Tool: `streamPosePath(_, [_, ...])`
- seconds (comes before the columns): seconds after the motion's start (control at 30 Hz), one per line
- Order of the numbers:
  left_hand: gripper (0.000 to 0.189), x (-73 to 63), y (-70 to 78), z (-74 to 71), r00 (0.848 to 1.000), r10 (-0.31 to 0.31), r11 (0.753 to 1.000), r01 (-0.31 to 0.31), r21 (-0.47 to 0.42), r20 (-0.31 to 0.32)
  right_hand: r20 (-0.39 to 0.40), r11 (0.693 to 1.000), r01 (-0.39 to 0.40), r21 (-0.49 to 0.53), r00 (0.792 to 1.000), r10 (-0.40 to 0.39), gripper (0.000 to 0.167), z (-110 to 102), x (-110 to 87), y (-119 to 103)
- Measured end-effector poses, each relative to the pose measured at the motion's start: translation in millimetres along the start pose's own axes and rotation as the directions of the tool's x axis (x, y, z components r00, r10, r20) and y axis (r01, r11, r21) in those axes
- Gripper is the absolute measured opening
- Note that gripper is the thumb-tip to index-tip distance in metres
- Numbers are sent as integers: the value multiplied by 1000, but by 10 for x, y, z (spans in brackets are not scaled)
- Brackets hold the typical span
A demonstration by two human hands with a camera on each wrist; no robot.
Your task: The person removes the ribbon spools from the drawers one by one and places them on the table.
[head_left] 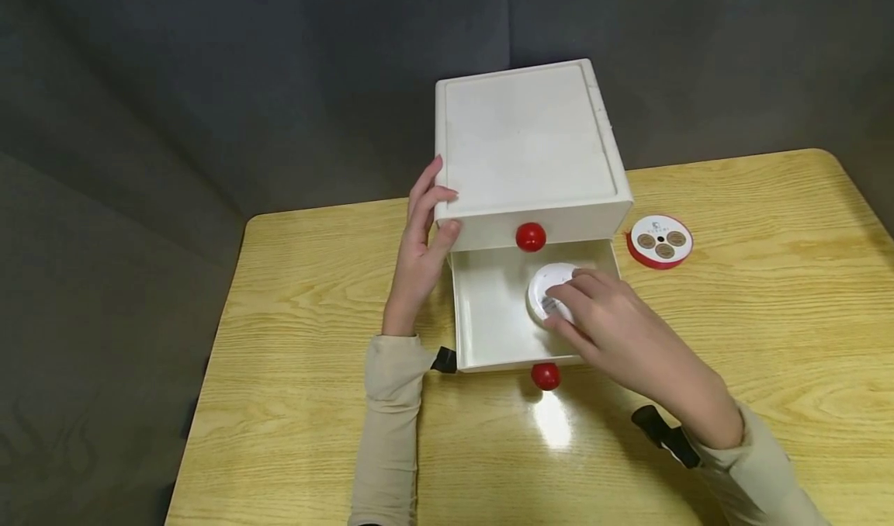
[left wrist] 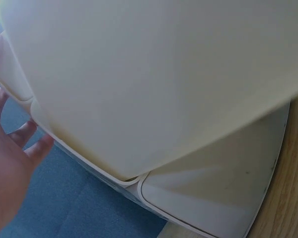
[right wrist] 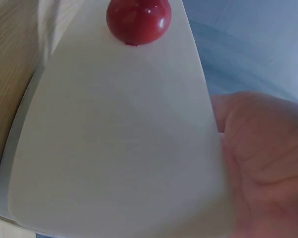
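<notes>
A white two-drawer cabinet (head_left: 520,142) stands on the table, its lower drawer (head_left: 489,355) pulled out. My left hand (head_left: 421,250) lies against the cabinet's front left corner, thumb at the front face and fingers spread over the side and top edge. Inside the drawer, toward the right, is a round white spool (head_left: 548,282) with small print on top. The fingers of my right hand (head_left: 615,328) pinch this spool from above, covering part of it. In the right wrist view, the drawer front (right wrist: 119,129) hides those fingertips.
To the right of the cabinet lies a spool of red ribbon (head_left: 660,242) with a white face. Red round knobs (head_left: 545,376) stick out from both drawer fronts. A dark curtain (head_left: 377,84) hangs behind the wooden table (head_left: 300,355).
</notes>
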State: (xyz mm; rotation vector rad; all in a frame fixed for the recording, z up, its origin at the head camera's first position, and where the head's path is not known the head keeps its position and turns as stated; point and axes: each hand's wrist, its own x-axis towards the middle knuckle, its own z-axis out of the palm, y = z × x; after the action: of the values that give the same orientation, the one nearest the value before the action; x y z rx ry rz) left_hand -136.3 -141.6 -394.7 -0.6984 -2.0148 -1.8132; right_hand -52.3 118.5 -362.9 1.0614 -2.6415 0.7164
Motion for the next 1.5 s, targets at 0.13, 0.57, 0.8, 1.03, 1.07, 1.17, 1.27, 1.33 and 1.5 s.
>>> streamPosePath(0.13, [59,-1,2,0,1000,-5,1000,5,1,-1,-5,1000,11,10,1000,-11,20,20,10,9])
streamPosePath(0.57, [59,0,1,7,1000,-4,1000,4,-6,-3,30,996,-6,84,1000,3,22,50,19,26])
streamPosePath(0.8, [58,4,5,12,1000,5,1000,-5,-10,-7,72,993,-32,116,997,24,22,44,24,69])
streamPosePath(1.03, [58,-1,-3,6,1000,3,1000,-3,-13,-10,156,986,-100,135,985,78,26,21,57,80])
streamPosePath(1.07, [58,0,-6,4,1000,4,1000,-4,-13,-10,165,985,-104,134,983,81,29,19,63,82])
streamPosePath(1.17, [57,6,-11,2,1000,12,1000,-12,-15,-11,203,983,-125,134,974,96,37,10,85,94])
streamPosePath(1.27, [58,10,-10,5,1000,19,1000,-19,-16,-9,251,980,-147,132,962,110,46,-7,105,103])
streamPosePath(1.33, [58,8,-8,7,1000,18,1000,-19,-16,-8,276,980,-153,128,955,113,52,-13,123,107])
streamPosePath(1.5, [57,0,-5,4,1000,7,1000,-7,-14,-7,306,980,-150,131,946,104,61,-6,159,123])
